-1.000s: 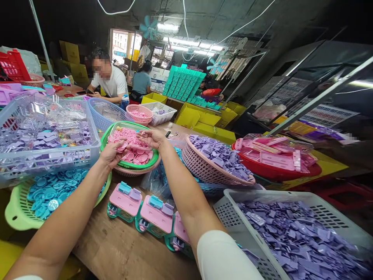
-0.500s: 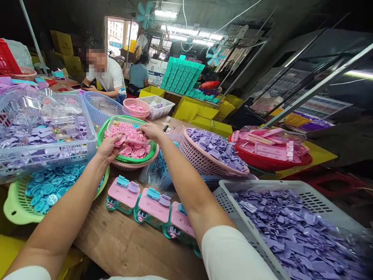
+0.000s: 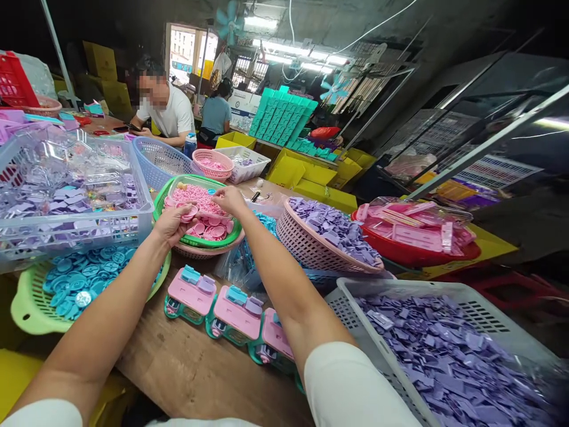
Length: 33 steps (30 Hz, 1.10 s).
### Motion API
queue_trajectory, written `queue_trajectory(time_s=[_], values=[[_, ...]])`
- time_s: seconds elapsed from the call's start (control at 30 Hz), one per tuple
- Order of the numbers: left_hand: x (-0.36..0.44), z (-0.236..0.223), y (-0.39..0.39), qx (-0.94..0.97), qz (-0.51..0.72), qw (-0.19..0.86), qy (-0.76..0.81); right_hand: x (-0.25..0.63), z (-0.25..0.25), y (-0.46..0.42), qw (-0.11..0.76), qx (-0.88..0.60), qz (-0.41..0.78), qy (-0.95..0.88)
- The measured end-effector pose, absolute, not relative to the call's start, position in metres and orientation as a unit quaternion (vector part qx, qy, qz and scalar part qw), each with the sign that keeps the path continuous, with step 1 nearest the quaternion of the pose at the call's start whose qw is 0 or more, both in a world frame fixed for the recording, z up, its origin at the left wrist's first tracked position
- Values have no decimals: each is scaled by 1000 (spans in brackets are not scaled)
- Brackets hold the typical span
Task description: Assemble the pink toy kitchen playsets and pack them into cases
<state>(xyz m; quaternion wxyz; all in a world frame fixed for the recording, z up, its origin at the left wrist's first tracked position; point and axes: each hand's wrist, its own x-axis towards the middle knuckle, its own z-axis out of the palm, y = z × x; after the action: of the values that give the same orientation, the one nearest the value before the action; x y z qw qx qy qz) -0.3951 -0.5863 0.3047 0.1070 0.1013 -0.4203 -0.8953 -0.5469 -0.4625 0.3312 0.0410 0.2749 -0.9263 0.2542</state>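
Observation:
My left hand (image 3: 171, 224) is closed round a round pink plastic piece (image 3: 190, 212), at the near left edge of a green basket (image 3: 235, 239). In the basket, a tray of small pink parts (image 3: 192, 196) lies behind several pink dish-shaped pieces (image 3: 215, 232). My right hand (image 3: 231, 200) is at the right side of those small parts, its fingertips pinched together; what they hold, if anything, is too small to tell. Below my forearms stand several pink-topped toy units (image 3: 236, 310) in a row, with teal bases and blue and purple pieces on top.
Purple parts fill a pink basket (image 3: 284, 234) and a grey crate (image 3: 355, 314) on the right. Left are a clear crate (image 3: 146, 204) and a light green basket (image 3: 22, 305) of blue discs. A red basket (image 3: 418, 256) holds pink parts. Two people sit beyond.
The view has shifted slightly, so the scene sits a little further right. Both hands stay at the green basket, the left still with the round pink piece.

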Motion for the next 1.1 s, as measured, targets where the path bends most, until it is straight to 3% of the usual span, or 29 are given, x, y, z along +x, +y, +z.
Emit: queue_trajectory(time_s=[0.1, 0.23, 0.33, 0.4, 0.47, 0.57, 0.63, 0.83, 1.1], values=[[-389, 317, -581, 113, -872, 110, -463, -543, 346, -451, 66, 261, 274, -923], [-344, 346, -545, 24, -736, 127, -664, -477, 353, -364, 111, 299, 368, -874], [-293, 340, -503, -224, -572, 55, -787, -364, 339, -275, 5, 306, 386, -870], [-261, 306, -472, -355, -498, -17, -791, -285, 313, -233, -99, 320, 347, -876], [-239, 254, -442, -401, -444, -75, -798, -231, 272, -207, -146, 308, 320, -884], [-228, 183, -408, -415, -347, -95, -836, -202, 206, -187, -95, 217, 313, -920], [-229, 159, -397, -415, -320, -64, -849, -200, 176, -179, -32, 179, 322, -929], [-227, 162, -402, -361, -297, 50, -883, -187, 156, -171, 95, 125, 347, -925], [-222, 166, -397, -332, -229, 116, -908, -185, 157, -179, 72, 87, 297, -948]])
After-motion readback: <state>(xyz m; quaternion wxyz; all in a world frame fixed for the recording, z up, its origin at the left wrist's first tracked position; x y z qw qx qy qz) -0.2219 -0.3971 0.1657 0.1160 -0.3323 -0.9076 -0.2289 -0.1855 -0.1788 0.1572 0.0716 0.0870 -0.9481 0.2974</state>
